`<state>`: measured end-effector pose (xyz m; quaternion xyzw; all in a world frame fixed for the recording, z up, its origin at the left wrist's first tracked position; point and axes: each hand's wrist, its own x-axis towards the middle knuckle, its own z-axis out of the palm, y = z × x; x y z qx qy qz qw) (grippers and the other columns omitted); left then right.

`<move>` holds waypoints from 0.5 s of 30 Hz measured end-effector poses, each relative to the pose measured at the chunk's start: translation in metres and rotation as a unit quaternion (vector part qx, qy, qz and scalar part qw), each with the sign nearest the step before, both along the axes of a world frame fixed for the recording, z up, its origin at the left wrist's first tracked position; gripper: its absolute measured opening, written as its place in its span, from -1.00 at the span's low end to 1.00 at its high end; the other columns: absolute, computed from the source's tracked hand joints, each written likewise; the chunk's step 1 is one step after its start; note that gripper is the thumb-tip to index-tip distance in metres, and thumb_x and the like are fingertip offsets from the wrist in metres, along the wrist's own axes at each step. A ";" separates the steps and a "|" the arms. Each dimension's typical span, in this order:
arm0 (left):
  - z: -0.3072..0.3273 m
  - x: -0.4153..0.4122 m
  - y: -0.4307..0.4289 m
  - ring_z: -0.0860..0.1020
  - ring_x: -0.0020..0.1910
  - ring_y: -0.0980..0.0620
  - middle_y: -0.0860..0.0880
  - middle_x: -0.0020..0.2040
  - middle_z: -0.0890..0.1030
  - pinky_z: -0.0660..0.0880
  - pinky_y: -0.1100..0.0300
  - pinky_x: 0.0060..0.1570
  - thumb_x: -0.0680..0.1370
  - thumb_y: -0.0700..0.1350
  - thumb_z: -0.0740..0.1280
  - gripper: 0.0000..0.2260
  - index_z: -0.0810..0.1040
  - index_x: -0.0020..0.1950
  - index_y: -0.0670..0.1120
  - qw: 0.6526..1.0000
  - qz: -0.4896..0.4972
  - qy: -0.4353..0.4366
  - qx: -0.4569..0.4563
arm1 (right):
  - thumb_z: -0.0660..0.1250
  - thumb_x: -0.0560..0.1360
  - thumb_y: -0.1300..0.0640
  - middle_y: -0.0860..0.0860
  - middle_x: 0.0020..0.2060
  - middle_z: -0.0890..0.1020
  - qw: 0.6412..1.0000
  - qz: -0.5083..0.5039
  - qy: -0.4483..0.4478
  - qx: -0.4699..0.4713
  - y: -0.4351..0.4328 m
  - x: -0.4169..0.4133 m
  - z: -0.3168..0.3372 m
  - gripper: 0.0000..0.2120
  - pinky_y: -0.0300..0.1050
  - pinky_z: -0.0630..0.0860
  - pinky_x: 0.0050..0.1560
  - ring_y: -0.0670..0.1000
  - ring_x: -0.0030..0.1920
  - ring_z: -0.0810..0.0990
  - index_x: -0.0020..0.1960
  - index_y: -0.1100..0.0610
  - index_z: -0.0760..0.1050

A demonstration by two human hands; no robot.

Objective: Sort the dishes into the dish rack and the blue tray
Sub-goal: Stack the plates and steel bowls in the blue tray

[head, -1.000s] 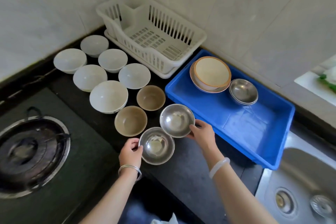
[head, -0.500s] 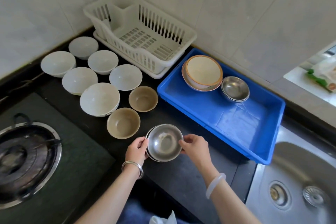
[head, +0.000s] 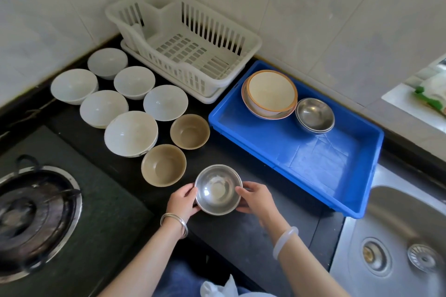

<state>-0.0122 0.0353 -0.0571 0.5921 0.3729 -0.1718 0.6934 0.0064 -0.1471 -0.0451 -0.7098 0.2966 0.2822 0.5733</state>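
Two nested steel bowls (head: 218,189) sit low on the dark counter, held on both sides. My left hand (head: 182,201) grips their left rim and my right hand (head: 257,200) grips the right rim. The white dish rack (head: 185,42) stands empty against the back wall. The blue tray (head: 321,161) to its right holds stacked cream dishes with orange rims (head: 270,93) and a stack of steel bowls (head: 315,114). Several white bowls (head: 131,132) and two tan bowls (head: 164,164) stand left of the tray.
A gas burner (head: 31,214) lies at the left edge. A steel sink (head: 405,243) with its drain is at the lower right, right next to the tray's near corner. Tiled walls close in the back.
The two steel bowls, side by side a second ago, are now nested into one stack. Both hands have closed in on that stack and hold it.
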 end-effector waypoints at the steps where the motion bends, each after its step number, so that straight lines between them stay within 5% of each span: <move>1: 0.002 0.002 -0.001 0.55 -0.06 0.01 0.00 -0.11 0.58 0.53 0.21 -0.25 0.55 -0.21 0.24 -0.87 0.53 0.00 -0.02 1.000 -0.007 -0.004 0.009 | 0.36 0.51 0.14 0.08 -0.10 0.69 1.000 -0.005 -0.007 0.003 -0.001 0.001 0.001 -0.78 -0.15 0.65 -0.26 0.02 -0.18 0.71 0.15 0.12 0.57; 15: 0.074 0.113 -0.105 0.56 -0.09 0.00 -0.08 -0.13 0.58 0.57 0.18 -0.16 0.53 -0.24 0.28 -0.94 0.52 -0.12 -0.12 0.988 -0.101 -0.104 -0.045 | 0.32 0.53 0.17 0.03 -0.28 0.65 0.975 -0.177 -0.133 0.032 -0.098 0.066 0.068 -0.89 -0.27 0.57 -0.40 -0.03 -0.35 0.63 -0.14 0.07 0.60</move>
